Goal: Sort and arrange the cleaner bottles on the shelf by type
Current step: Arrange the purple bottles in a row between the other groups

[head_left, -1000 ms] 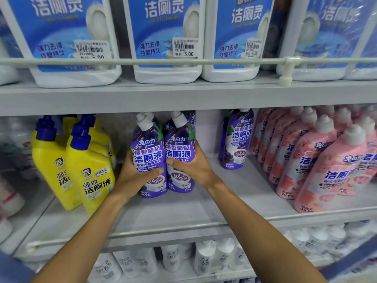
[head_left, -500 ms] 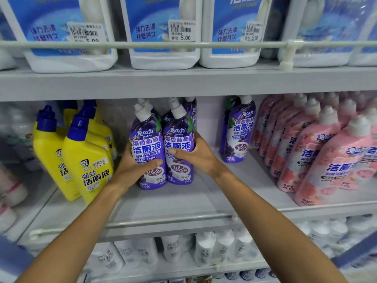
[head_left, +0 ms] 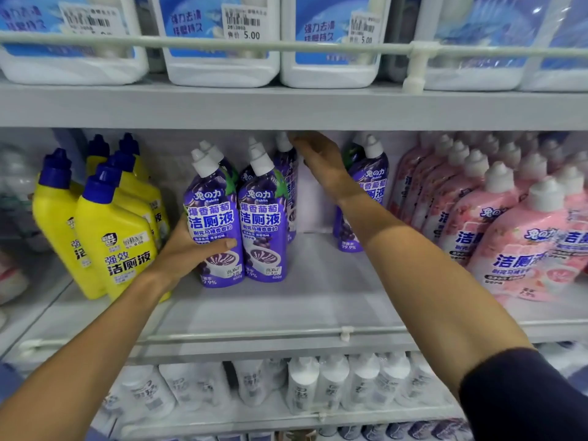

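Purple cleaner bottles with white caps stand mid-shelf. My left hand point(head_left: 191, 253) grips the front-left purple bottle point(head_left: 211, 218), thumb across its label. The front-right purple bottle point(head_left: 264, 224) stands touching it, with no hand on it. My right hand point(head_left: 318, 160) reaches deep into the shelf, its fingertips at the white cap of a rear purple bottle point(head_left: 284, 144). A lone purple bottle point(head_left: 374, 183) stands further right, partly hidden behind my right forearm. Yellow bottles point(head_left: 111, 243) with blue caps stand to the left, and pink bottles point(head_left: 509, 237) fill the right.
The grey shelf point(head_left: 318, 297) has a bare strip between the purple pair and the lone purple bottle. A thin rail point(head_left: 254, 337) runs along its front edge. White jugs with blue labels point(head_left: 222, 68) sit above, and white bottles point(head_left: 318, 383) below.
My right hand let go of the front-right purple bottle and rose to the back of the shelf. My left hand keeps its hold. The view has moved closer.
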Tool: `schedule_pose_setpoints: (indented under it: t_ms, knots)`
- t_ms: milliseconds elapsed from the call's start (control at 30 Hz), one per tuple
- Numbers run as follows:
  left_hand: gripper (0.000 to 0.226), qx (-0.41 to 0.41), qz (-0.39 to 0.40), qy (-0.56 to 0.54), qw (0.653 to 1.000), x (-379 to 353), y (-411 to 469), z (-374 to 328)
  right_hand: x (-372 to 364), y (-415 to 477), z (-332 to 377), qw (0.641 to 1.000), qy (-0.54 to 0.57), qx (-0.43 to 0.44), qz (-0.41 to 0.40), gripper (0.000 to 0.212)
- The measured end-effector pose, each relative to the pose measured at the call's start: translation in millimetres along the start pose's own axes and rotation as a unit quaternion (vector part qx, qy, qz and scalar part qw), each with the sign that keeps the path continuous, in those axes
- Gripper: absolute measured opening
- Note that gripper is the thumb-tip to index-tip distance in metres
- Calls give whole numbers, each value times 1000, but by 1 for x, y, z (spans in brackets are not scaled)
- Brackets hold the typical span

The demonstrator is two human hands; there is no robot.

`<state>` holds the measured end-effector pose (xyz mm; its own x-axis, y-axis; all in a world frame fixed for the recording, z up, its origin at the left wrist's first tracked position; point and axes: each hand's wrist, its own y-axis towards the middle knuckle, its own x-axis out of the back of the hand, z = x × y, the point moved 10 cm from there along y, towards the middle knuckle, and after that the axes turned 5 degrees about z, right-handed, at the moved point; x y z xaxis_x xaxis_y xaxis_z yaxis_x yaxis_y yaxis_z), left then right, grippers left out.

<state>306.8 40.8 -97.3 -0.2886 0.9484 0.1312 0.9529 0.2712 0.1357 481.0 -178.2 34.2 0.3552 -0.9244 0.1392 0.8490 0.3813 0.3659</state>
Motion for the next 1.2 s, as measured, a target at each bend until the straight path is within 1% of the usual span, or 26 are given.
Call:
schedule_pose_setpoints:
  t_ms: [100, 167, 233, 267, 367, 433, 500, 533, 633, 667, 800, 933, 1000, 1100, 1200]
  knots:
    - [97, 2, 7, 2, 1000, -1, 1, 0, -7, 11, -10, 998, -4, -30, 49, 30]
    - [92, 2, 11, 3, 1000, -1, 1, 0, -8, 15, -17, 998, 4, -36, 60, 36]
    - [87, 0, 11, 3, 1000, -2, 1, -1, -9, 17, -21, 998, 4, -16, 63, 44]
    - [85, -1, 11, 1, 1000, -3, 0, -2, -10, 19, -21, 998, -9, -2, 61, 45]
    - [83, 2, 8, -4, 1000, -4, -1, -2, -10, 21, -14, 991, -119, 42, 47, 39]
    - [82, 2, 6, -6, 1000, -5, -1, -2, -6, 22, -11, 982, -181, 45, 29, 35]
    - [81, 2, 5, -7, 1000, -4, -1, -1, -6, 18, -15, 987, -156, 25, 23, 31]
    - [80, 3, 5, -8, 1000, -4, -1, -1, -10, 14, -20, 991, -128, 17, 28, 33]
    - [76, 3, 4, -10, 1000, -5, 0, 0, -20, 2, -36, 996, -84, -5, 35, 57]
    - [76, 3, 4, -10, 1000, -5, 0, 1, -21, -1, -39, 995, -90, -15, 32, 60]
    - [89, 3, 12, -10, 1000, -4, 0, 1, -16, -6, -32, 982, -189, -12, 10, 59]
    - [108, -5, 9, -10, 1000, -4, -1, -3, -1, -22, -26, 967, -246, 4, -70, 66]
    - [115, -7, 7, -14, 1000, -3, -1, -2, 4, -36, -22, 960, -264, 7, -90, 69]
    - [115, -8, 11, -17, 1000, -3, -1, -1, 15, -55, -20, 969, -227, 13, -95, 69]
    - [107, -8, 22, -28, 999, -4, 0, 2, 31, -73, -18, 969, -223, 21, -108, 73]
